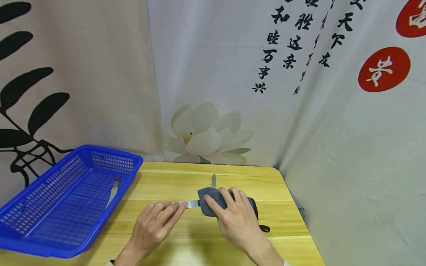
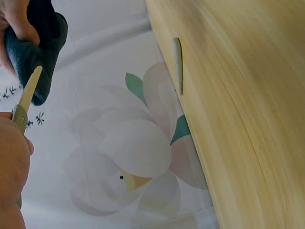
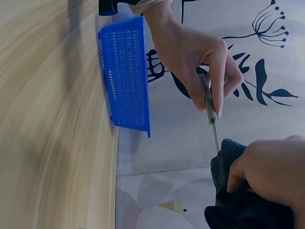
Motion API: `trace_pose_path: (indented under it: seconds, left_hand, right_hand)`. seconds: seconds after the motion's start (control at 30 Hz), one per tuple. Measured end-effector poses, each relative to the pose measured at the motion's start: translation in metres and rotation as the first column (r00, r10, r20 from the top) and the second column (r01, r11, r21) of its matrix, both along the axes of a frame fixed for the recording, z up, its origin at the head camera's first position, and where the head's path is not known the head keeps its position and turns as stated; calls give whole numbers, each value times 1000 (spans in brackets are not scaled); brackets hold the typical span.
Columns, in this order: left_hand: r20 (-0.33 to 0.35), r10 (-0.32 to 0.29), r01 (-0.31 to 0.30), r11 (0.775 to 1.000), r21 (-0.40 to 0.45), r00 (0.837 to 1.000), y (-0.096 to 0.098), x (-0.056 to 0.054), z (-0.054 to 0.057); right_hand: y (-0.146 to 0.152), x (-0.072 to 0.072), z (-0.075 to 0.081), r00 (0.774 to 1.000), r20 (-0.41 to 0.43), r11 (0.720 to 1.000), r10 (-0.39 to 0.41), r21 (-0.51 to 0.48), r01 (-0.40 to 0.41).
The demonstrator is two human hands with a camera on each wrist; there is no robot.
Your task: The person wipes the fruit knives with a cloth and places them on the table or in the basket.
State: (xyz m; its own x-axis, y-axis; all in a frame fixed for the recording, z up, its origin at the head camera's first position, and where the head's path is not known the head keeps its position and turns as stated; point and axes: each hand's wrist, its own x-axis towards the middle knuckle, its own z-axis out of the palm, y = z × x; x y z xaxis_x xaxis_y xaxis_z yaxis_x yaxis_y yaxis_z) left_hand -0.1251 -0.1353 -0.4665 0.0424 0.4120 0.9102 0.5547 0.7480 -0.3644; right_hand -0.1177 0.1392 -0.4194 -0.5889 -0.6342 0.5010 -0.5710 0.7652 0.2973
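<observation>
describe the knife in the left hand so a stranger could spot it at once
Over the pale yellow wooden table, find the left hand. It pinches a knife with a grey-green handle, metal blade pointing toward the dark blue-grey cloth in the right hand. Unlike the pale-handled utensil in the blue plastic basket and the grey blade beyond the cloth, this one is held.

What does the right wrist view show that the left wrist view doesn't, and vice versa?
Only right wrist: the blue basket and black plant print. Only left wrist: what looks like a second knife, lying loose, and black characters. Both: left hand holding a knife, right hand gripping dark cloth, wooden table, lotus print.
</observation>
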Motion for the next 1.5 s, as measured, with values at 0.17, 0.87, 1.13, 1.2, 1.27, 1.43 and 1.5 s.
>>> trace_pose_path:
  seconds: [0.17,0.87,1.13,1.2,1.27,1.43,1.5]
  left_hand:
    - [-11,5,-5,1000,-7,1000,-1,0,1]
    - [-12,-39,39,999,-21,999,5,3,4]
    - [-9,-28,28,1000,-14,1000,5,3,1]
    - [-12,-25,25,1000,-10,1000,5,3,1]
    - [-18,-22,22,1000,-6,1000,5,3,0]
    - [-24,-17,17,1000,4,1000,4,2,0]
    - [-21,-15,15,1000,6,1000,3,2,0]
  right_hand:
    - [15,-1,-3,999,15,999,-33,-3,33]
    - [-20,8,2,996,-37,997,81,2,-81]
    - [-21,10,4,998,5,997,60,38,-60]
    - [-19,10,4,999,15,998,48,46,-49]
    - [-16,10,4,999,23,998,38,49,-39]
    - [-6,9,2,999,34,999,8,43,-9]
    - [0,8,1,999,33,999,-4,34,3]
